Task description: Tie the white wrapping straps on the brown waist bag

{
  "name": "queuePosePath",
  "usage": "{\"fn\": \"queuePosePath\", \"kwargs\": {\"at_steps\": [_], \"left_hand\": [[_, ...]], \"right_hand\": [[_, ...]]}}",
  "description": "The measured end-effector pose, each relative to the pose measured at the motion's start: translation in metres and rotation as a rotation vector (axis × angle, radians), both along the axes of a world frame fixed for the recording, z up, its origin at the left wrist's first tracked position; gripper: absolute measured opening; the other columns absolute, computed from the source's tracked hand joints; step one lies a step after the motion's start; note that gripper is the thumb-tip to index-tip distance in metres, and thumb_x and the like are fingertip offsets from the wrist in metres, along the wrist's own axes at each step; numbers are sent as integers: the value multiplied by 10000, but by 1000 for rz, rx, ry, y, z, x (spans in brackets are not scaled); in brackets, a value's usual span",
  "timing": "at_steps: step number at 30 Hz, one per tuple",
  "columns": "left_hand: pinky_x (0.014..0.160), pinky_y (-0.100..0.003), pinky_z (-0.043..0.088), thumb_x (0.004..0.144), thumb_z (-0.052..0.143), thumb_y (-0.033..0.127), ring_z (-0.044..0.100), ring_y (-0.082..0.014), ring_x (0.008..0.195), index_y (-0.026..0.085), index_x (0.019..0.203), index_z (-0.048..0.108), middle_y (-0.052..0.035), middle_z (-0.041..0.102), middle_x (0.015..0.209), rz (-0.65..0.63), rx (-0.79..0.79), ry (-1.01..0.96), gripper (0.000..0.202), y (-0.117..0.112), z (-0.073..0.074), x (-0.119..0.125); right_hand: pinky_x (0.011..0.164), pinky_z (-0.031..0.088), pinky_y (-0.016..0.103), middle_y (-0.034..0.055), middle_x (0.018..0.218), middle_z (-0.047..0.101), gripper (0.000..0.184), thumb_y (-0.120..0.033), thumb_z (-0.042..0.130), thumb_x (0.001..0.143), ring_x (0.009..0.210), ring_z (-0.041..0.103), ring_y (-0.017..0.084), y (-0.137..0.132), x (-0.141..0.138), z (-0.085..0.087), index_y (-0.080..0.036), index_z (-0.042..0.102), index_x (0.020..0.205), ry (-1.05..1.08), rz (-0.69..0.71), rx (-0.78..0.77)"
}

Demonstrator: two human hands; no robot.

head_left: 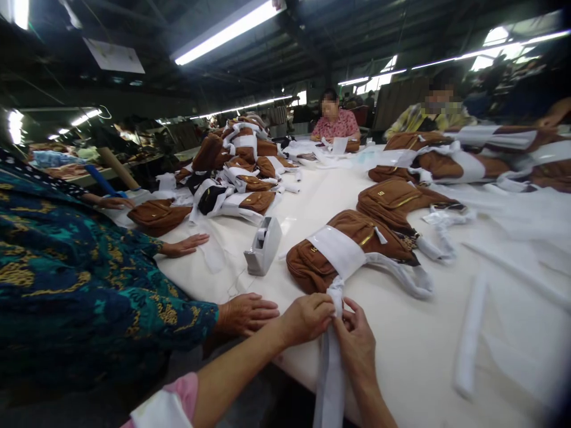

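Strap (pixel 336 289), white-wrapped, sits at the grip: left hand (pixel 307 319) pinched closed on it, right hand (pixel 359 345) loosely curled against it, whether holding I cannot tell. Left of the grip rests a co-worker's hand (pixel 248 314). Just beyond lies the strap's brown bag (pixel 354 226); beyond and left stands a tape dispenser (pixel 267 252), and farther, a bag pile (pixel 250 157).

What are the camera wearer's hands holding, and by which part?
The left hand pinches a white strip near the brown bag; the right hand touches it there, its grip unclear.
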State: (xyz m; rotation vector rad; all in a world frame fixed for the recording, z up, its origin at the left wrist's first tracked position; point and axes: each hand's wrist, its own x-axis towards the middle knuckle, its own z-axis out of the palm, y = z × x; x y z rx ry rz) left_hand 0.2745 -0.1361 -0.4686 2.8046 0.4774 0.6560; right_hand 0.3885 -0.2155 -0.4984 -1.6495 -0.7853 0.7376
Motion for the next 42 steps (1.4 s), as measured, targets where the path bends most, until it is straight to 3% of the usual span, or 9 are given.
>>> {"fn": "queuePosePath", "kwargs": {"at_steps": [6,9,14,19,24,27,30,35,42], "left_hand": [[713,-176,439,810,543,345,543,-110,862,182,919,524,-26,543,984,-95,-16,216,197,23,19,0],[678,-182,436,835,501,316,550,-102,796,184,877,530,-14,552,948,-102,52,262,142,27,16,5],[615,-282,428,871,361,222,540,-167,723,148,880,537,-69,547,814,-49,187,283,191,17,5,12],[545,-256,409,894,318,175,511,-124,589,172,862,539,-34,531,723,-143,386,264,223,17,6,13],[509,-226,428,882,329,212,512,-122,578,147,768,532,-35,504,707,-48,286,229,242,22,7,15],[574,-203,457,858,372,209,538,-116,670,150,830,533,-38,504,780,-18,215,216,174,22,13,17],[630,-187,462,849,407,210,544,-107,729,169,902,524,-28,506,843,-47,143,276,135,22,26,18],[576,-216,456,781,473,206,554,-138,693,168,875,518,-33,531,889,-124,134,491,112,24,45,22],[552,-233,453,753,546,279,574,-164,686,179,911,512,-38,561,900,-166,155,595,190,27,57,30]], "right_hand": [[587,422,268,7,787,638,581,-406,562,702,544,468,130,0,11,4,-190,430,1225,-68,103,33],[601,422,266,-6,770,626,570,-391,510,737,556,466,130,0,13,5,-201,399,1263,-179,162,32],[614,434,278,18,784,620,553,-367,470,757,595,523,149,3,14,2,-174,401,1271,-322,162,8],[660,435,318,35,771,628,576,-321,484,746,684,576,205,12,16,4,-188,384,1298,-462,202,-77],[735,442,323,51,935,638,565,-381,465,781,785,573,195,4,9,3,-176,374,1300,-291,136,-11],[771,438,332,71,1018,622,611,-436,447,792,835,555,198,-2,2,3,-140,343,1317,-237,46,43],[736,441,327,70,941,635,615,-492,420,804,780,555,198,-1,0,4,-127,374,1296,-209,-8,36],[633,437,280,28,769,625,581,-445,430,810,654,550,165,5,4,0,-116,379,1286,-202,57,64],[664,426,293,56,820,621,504,-353,407,819,723,563,189,6,7,1,-135,401,1273,-358,46,60]]}}
